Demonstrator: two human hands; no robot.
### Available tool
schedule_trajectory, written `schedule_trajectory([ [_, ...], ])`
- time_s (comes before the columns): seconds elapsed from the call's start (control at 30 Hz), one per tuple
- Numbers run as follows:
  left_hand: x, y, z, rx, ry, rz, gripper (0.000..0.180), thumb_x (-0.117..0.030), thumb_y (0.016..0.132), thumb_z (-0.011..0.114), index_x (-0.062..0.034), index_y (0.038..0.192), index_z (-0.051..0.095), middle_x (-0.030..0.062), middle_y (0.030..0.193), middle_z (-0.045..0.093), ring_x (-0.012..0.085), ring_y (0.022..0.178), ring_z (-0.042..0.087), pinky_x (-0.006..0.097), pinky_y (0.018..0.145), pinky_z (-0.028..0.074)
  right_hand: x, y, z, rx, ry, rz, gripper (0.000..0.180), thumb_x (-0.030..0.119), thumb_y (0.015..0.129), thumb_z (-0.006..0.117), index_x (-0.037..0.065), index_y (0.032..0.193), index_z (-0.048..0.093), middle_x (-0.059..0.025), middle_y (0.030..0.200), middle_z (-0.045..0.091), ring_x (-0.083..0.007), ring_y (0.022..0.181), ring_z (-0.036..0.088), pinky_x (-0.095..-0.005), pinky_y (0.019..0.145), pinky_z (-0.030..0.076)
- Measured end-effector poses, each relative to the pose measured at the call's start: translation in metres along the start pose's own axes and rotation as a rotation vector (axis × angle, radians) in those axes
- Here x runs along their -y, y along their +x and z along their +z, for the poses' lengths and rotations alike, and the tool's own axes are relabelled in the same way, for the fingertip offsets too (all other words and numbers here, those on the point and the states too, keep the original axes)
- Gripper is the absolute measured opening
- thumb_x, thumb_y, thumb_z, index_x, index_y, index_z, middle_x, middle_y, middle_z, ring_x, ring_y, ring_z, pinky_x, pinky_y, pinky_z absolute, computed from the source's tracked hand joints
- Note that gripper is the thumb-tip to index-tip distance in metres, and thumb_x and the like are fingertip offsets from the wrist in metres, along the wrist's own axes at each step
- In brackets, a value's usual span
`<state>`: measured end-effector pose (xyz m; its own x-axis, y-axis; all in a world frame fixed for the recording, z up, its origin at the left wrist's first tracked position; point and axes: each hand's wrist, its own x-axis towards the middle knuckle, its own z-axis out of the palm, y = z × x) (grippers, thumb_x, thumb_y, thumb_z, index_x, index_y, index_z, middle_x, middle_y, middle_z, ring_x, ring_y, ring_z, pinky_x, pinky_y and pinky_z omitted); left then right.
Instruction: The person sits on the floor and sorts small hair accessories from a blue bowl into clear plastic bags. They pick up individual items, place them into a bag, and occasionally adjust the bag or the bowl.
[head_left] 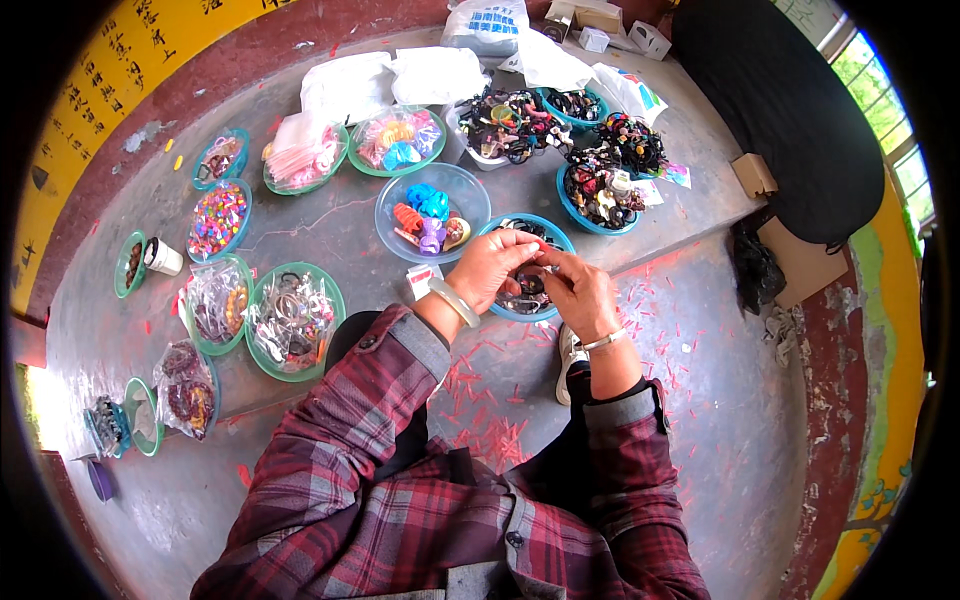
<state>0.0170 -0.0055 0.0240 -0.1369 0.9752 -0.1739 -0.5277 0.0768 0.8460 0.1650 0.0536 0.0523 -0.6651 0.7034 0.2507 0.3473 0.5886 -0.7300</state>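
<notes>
Clear bowl [472, 190]: plastic, glossy
Blue bowl [528, 317], just right of clear bowl: smooth plastic
White bag [487, 25], behind clear bowl: crinkled plastic
Jacket [330, 450]: matt cloth
Bangle [456, 302]: smooth, glossy
Floor [735, 420]: smooth, dull sheen

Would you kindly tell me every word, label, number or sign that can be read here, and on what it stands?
I won't copy wording, but here is where it stands:
Yellow wall band: dark characters in columns.
White plastic bag: blue characters in two lines.
White card by the left hand: too small to read.
Other small markings are too blurred.
</notes>
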Motion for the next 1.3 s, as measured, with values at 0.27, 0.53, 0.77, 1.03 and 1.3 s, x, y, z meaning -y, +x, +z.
schedule_trajectory([
  [0.27, 0.004, -0.001, -0.003, 0.025, 0.016, -0.046, 0.021, -0.019, 0.087, 0.049, -0.0036, 0.100, 0.055, 0.0071, 0.092, 0.061, 0.0128, 0.082, 0.060, 0.015, 0.043, 0.042, 0.003, 0.003, -0.001, 0.237, 0.330, 0.285, 0.021, 0.005, 0.076, 0.055, 0.002, 0.096, 0.059, 0.0015, 0.060, 0.054, -0.0049, 0.050, 0.048, -0.0195, 0.044, 0.037],
  [0.53, -0.002, 0.001, -0.005, -0.090, -0.219, 0.034, 0.016, -0.016, 0.088, 0.046, -0.0055, 0.098, 0.053, 0.0094, 0.095, 0.061, 0.0178, 0.090, 0.060, 0.015, 0.044, 0.042, -0.021, 0.007, 0.002, -0.136, 0.630, 0.332, 0.019, 0.004, 0.075, 0.062, 0.001, 0.093, 0.058, -0.0007, 0.071, 0.057, -0.0056, 0.061, 0.052, -0.0186, 0.054, 0.042],
  [0.77, -0.003, -0.001, -0.005, -0.040, -0.292, 0.035, 0.017, -0.017, 0.087, 0.048, -0.0059, 0.100, 0.052, 0.0096, 0.096, 0.061, 0.0175, 0.091, 0.059, 0.017, 0.047, 0.043, -0.025, 0.007, 0.013, -0.025, 0.668, 0.414, 0.009, 0.010, 0.075, 0.064, 0.002, 0.081, 0.064, 0.0016, 0.071, 0.061, -0.0031, 0.058, 0.050, -0.0163, 0.049, 0.038],
  [1.03, -0.007, -0.001, -0.001, -0.005, -0.227, -0.029, 0.023, -0.013, 0.082, 0.057, -0.0029, 0.102, 0.051, 0.0064, 0.093, 0.061, 0.0117, 0.085, 0.059, 0.014, 0.047, 0.044, -0.025, 0.009, 0.012, -0.096, 0.774, 0.430, 0.007, 0.009, 0.077, 0.063, 0.003, 0.078, 0.064, 0.0019, 0.066, 0.059, -0.0033, 0.048, 0.046, -0.0167, 0.043, 0.036],
  [1.3, 0.007, 0.002, -0.007, -0.090, -0.147, -0.099, 0.017, -0.011, 0.081, 0.057, -0.0013, 0.096, 0.057, 0.0063, 0.091, 0.062, 0.0094, 0.078, 0.059, 0.014, 0.052, 0.045, -0.032, 0.009, 0.010, -0.091, 0.749, 0.453, 0.008, 0.010, 0.077, 0.063, 0.003, 0.080, 0.063, 0.0020, 0.064, 0.057, -0.0039, 0.048, 0.046, -0.0167, 0.043, 0.035],
])
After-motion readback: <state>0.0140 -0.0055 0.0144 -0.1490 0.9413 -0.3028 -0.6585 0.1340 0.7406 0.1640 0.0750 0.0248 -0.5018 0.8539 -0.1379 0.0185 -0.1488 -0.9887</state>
